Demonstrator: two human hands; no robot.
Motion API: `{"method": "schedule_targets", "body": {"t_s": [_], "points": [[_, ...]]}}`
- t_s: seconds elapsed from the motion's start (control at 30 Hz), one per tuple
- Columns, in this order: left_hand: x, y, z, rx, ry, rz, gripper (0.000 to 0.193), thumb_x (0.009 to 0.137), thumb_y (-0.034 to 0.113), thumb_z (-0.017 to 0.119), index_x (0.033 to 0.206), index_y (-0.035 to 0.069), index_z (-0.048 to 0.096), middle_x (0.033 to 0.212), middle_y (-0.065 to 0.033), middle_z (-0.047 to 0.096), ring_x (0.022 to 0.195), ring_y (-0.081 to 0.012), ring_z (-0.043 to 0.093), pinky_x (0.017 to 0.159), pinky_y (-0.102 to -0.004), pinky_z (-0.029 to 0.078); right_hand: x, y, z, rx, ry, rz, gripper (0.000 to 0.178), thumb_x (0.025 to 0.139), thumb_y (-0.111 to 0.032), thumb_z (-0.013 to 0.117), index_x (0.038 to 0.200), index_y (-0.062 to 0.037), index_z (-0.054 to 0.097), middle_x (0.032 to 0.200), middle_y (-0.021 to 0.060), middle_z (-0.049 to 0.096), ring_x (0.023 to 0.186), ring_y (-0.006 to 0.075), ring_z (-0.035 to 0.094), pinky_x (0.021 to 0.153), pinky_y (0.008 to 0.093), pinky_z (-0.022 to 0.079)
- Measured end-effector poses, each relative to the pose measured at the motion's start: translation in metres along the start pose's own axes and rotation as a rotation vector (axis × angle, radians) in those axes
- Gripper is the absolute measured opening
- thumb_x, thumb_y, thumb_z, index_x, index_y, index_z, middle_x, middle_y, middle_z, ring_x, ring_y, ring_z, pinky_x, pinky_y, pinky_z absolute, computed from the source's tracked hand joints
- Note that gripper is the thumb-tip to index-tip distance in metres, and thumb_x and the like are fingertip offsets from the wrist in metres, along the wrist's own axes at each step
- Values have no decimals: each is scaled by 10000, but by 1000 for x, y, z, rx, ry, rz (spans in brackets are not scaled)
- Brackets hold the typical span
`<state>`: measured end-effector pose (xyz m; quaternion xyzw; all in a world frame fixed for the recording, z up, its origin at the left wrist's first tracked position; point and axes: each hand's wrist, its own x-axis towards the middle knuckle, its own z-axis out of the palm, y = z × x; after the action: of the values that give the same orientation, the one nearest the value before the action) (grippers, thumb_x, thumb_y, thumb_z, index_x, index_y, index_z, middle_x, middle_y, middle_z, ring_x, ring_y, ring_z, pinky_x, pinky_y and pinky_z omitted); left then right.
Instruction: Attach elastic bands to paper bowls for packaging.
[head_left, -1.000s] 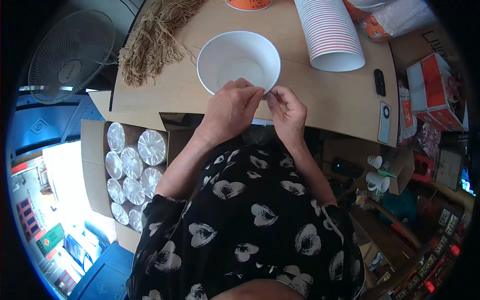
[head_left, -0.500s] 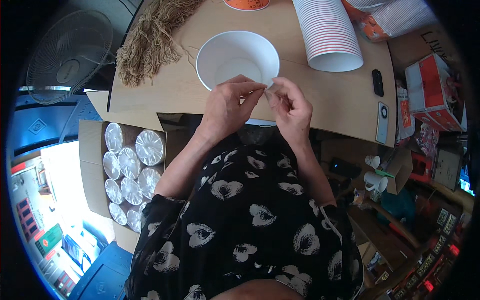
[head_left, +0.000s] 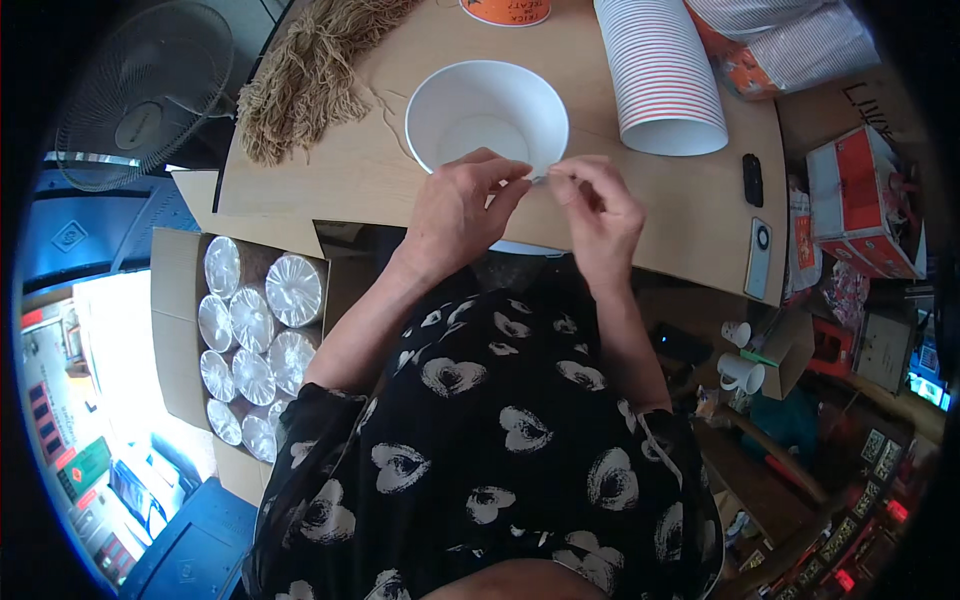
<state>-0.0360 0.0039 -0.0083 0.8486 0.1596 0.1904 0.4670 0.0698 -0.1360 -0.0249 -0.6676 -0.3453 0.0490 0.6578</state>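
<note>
A large white paper bucket [head_left: 440, 105] lies tilted on the table, its open mouth toward me. At its near rim, my left hand [head_left: 455, 215] pinches with thumb and forefinger. My right hand [head_left: 608, 222] is curled in a pinch just to the right, a small gap from the left fingertips. Something small and pale shows between the two hands, too small to name. From a bundle of tan cord [head_left: 310, 85] at the far left, a loose strand runs toward the bucket's left side.
Nested white paper buckets [head_left: 665, 75] lie at the far right, near an orange bucket [head_left: 508, 12]. A phone [head_left: 760, 258] and a small black object [head_left: 753, 180] sit by the table's right edge. An open carton [head_left: 180, 330] of wrapped stacks stands left; a fan [head_left: 140, 125] is beyond.
My right hand has drawn slightly to the right, widening the gap between the fingertips. The left hand keeps its pinch by the rim. The whole view has shifted a little.
</note>
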Motion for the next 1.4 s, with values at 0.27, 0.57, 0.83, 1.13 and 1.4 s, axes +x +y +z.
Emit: {"method": "schedule_targets", "body": {"t_s": [0.27,0.57,0.83,1.13,1.4], "points": [[4,5,-19,147,64,94,228,879,71,723,1104,34,726,1135,-143,698,935,-293,715,780,-354,578,20,-22,-53,482,-58,335,115,909,10,693,1020,-12,714,964,-4,646,666,10,444,532,175,308],[82,51,-19,-204,-743,-98,293,1022,259,556,1214,80,684,1001,-34,723,842,-166,659,735,-288,536,30,-52,-63,366,-312,138,80,925,25,665,995,-1,694,1034,53,642,725,72,544,721,220,450],[84,44,-2,-665,-915,-223,304,1063,290,523,1164,33,650,854,4,654,739,-37,569,625,-178,434,27,-54,-87,229,-159,234,84,966,-51,654,1012,15,680,829,2,652,630,25,507,569,186,414],[77,43,3,-657,-778,-170,215,1022,226,613,1104,34,661,872,17,651,747,-48,562,642,-193,447,28,-54,-95,33,-229,276,87,965,-42,623,1011,21,663,796,-6,634,627,8,498,541,176,377],[70,45,0,-564,-724,-135,209,1006,173,632,1127,8,674,889,2,667,761,-48,597,679,-190,503,29,-59,-101,-98,-280,181,59,930,-21,663,972,16,679,795,-48,610,668,-12,481,576,166,354]]}}
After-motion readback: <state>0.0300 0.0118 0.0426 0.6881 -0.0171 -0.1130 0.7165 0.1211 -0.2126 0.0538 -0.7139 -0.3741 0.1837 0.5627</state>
